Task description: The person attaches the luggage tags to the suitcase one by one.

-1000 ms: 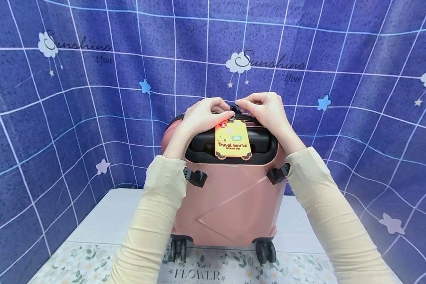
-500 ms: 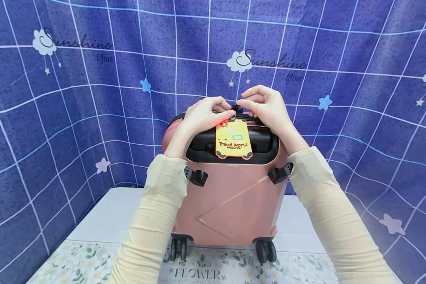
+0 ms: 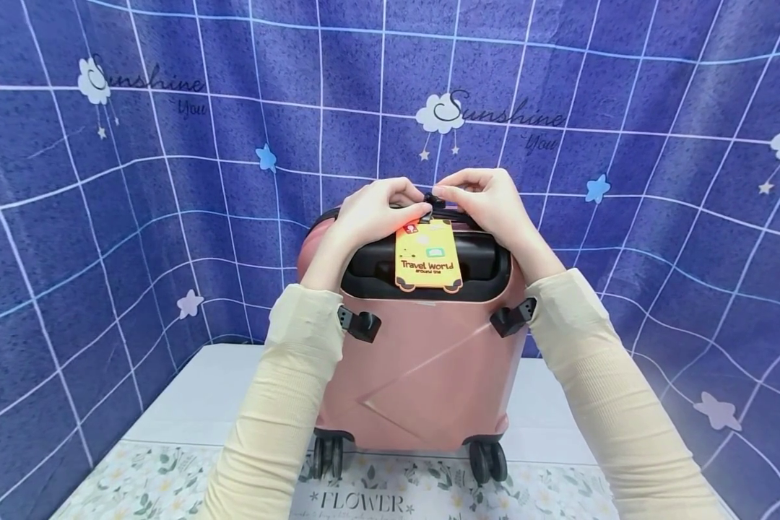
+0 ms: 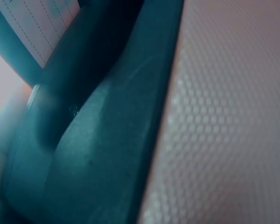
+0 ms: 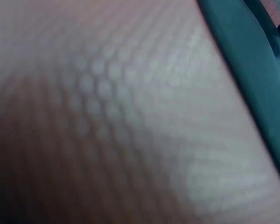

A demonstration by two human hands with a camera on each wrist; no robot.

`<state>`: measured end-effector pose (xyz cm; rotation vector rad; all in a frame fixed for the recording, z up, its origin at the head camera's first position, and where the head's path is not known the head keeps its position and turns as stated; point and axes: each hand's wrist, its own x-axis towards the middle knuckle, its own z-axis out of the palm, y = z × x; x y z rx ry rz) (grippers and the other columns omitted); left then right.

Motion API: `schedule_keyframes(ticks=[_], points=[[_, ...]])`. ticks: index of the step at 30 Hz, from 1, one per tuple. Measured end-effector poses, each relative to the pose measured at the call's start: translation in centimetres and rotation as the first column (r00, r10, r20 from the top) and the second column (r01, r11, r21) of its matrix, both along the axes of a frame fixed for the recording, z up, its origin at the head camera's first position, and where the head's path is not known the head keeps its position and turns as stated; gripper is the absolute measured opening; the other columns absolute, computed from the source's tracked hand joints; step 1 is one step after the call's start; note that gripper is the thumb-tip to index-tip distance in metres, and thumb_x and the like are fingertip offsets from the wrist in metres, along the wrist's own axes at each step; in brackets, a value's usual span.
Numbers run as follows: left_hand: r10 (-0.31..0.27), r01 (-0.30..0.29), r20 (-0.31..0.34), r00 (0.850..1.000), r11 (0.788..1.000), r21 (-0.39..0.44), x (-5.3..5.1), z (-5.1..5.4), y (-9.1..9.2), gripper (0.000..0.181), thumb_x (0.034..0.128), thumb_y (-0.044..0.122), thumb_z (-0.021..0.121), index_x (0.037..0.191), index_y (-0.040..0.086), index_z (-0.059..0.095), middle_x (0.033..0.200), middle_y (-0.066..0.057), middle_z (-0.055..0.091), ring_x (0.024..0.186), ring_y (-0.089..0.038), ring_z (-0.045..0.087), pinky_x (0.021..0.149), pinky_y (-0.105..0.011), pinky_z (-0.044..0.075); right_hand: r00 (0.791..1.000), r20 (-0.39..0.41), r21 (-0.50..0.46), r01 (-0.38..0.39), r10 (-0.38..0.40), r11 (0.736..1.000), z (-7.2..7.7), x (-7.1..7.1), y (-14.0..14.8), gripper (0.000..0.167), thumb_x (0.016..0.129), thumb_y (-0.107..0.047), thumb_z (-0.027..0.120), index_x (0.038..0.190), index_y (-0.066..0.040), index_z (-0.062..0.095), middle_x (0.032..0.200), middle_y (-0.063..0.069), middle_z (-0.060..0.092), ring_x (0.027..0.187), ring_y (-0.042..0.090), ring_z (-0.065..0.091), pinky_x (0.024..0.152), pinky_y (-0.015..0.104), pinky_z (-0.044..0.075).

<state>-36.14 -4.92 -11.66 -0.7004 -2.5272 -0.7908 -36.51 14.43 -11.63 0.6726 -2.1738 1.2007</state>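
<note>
A pink hard-shell suitcase stands upright on its wheels in the head view. Over its black top recess hangs a yellow luggage tag printed "Travel World". My left hand pinches the tag's black strap just above the tag, between thumb and fingers. From the other side, my right hand pinches the strap at its upper end. Both wrist views show only suitcase surface close up: the textured pink shell and black trim, with neither hand's fingers visible there.
A black wrist camera sits on each forearm, close in front of the suitcase shell. Black double wheels rest on a floral mat. A blue-purple grid curtain hangs behind and at both sides.
My right hand's fingers were raised and spread half a second ago; they have come back down and together at the strap. The left hand, tag and suitcase stay in place.
</note>
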Motion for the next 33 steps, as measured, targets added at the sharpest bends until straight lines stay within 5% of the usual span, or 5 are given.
schedule_keyframes(ticks=[18, 25, 33], points=[[-0.003, 0.003, 0.002, 1.000, 1.000, -0.001, 0.6, 0.2, 0.0, 0.031, 0.0887, 0.047, 0.058, 0.111, 0.026, 0.061, 0.110, 0.009, 0.068, 0.107, -0.010, 0.058, 0.094, -0.039, 0.040, 1.000, -0.016, 0.091, 0.028, -0.027, 0.995, 0.2, 0.6, -0.2, 0.026, 0.089, -0.029, 0.064, 0.094, -0.005, 0.071, 0.063, -0.008, 0.053, 0.058, 0.007, 0.044, 0.059, 0.023, 0.035], [0.000, 0.000, 0.009, 1.000, 1.000, -0.015, 0.9, 0.2, 0.0, 0.031, 0.0890, 0.048, 0.057, 0.112, 0.027, 0.059, 0.113, 0.007, 0.067, 0.111, -0.012, 0.057, 0.095, -0.040, 0.040, 0.998, 0.057, 0.126, 0.014, -0.021, 0.992, 0.2, 0.8, -0.2, 0.026, 0.091, -0.032, 0.060, 0.095, -0.007, 0.066, 0.058, -0.005, 0.047, 0.056, 0.011, 0.041, 0.058, 0.026, 0.034], [-0.005, 0.006, 0.019, 1.000, 1.000, -0.017, 1.1, 0.2, -0.1, 0.030, 0.0895, 0.047, 0.056, 0.113, 0.028, 0.058, 0.115, 0.007, 0.067, 0.113, -0.013, 0.057, 0.095, -0.042, 0.039, 0.988, 0.149, 0.175, -0.063, 0.037, 0.983, 0.4, 1.1, -0.3, 0.036, 0.095, -0.033, 0.052, 0.121, -0.010, 0.061, 0.113, 0.009, 0.063, 0.091, 0.014, 0.057, 0.086, 0.029, 0.044]])
